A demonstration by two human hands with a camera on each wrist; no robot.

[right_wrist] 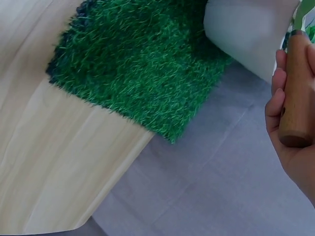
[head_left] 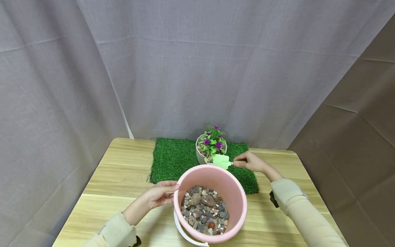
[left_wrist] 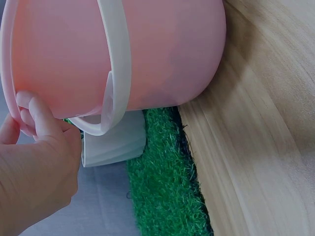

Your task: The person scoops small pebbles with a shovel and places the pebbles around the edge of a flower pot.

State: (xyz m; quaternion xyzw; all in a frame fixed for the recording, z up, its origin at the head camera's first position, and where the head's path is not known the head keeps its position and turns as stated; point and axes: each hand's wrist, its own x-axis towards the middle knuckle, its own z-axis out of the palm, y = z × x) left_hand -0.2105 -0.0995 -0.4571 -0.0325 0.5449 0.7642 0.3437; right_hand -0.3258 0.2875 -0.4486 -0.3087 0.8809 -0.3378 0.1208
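Note:
A pink bucket (head_left: 218, 179) with pebbles (head_left: 202, 214) in its bottom stands at the front of the table. My left hand (head_left: 158, 195) grips its rim at the left, thumb on one side and fingers on the other, as the left wrist view shows. In my right hand (head_left: 251, 162) is a small garden trowel (head_left: 220, 161) with a light green blade; its wooden handle (right_wrist: 297, 93) lies within my curled fingers. The blade is at the front edge of a white flowerpot (head_left: 200, 157), above the bucket's far rim. Purple flowers (head_left: 211, 142) and stones fill the pot.
A green artificial grass mat (head_left: 172, 157) lies under the pot, partly behind the bucket. The bucket's white carrying handle (left_wrist: 118, 59) hangs down its side. Wooden tabletop (head_left: 123, 171) extends to both sides. Grey curtains (head_left: 185, 85) close off the back and sides.

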